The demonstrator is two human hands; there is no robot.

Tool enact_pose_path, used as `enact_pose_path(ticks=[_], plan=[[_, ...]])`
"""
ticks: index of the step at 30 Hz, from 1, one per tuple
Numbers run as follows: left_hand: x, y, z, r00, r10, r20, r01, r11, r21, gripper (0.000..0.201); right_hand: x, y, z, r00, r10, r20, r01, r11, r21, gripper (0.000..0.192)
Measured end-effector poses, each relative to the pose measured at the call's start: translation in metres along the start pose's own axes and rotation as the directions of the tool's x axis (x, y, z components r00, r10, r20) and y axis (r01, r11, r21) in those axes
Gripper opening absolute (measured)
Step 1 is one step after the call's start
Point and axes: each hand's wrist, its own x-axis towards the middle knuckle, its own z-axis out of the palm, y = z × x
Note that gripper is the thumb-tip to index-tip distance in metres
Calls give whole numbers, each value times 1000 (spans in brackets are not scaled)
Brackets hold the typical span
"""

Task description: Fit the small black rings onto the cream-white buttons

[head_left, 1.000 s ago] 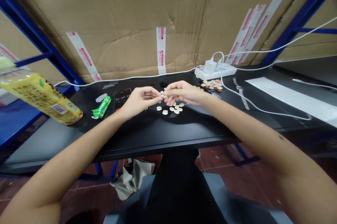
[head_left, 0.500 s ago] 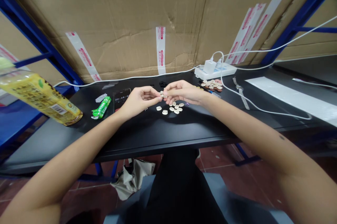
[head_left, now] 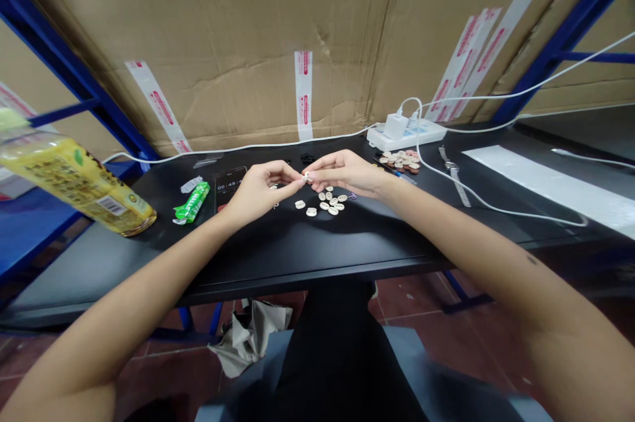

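Note:
My left hand [head_left: 258, 189] and my right hand [head_left: 344, 172] meet fingertip to fingertip above a black table [head_left: 278, 243]. Between their pinched fingers is a small white button [head_left: 306, 176]. Which hand carries it I cannot tell; both touch it. Just below the hands, several white buttons [head_left: 327, 202] lie scattered on the table. A second pile of brown and pink buttons [head_left: 401, 160] lies beyond my right wrist.
A phone [head_left: 229, 180] showing a timer lies left of my hands, beside a green pack [head_left: 192, 202]. A yellow bottle [head_left: 74, 177] looms at the left. A white power strip [head_left: 404, 133] with cables and a wristwatch [head_left: 454, 178] sit right; cardboard stands behind.
The hands have stayed together at the same spot, lifting very slightly; the fingers shifted a little around the white button.

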Motion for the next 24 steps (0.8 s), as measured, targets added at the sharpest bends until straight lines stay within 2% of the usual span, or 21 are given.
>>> enact_pose_path(ticks=[8,24], plan=[[0,1,0,994,-108,-13,107,990,-95,26,0,2,-1,999,-30,16,31,999,-16,31],[-1,5,1,987,-159,-24,154,978,-141,30,0,5,-1,994,-109,-24,107,991,-84,33]])
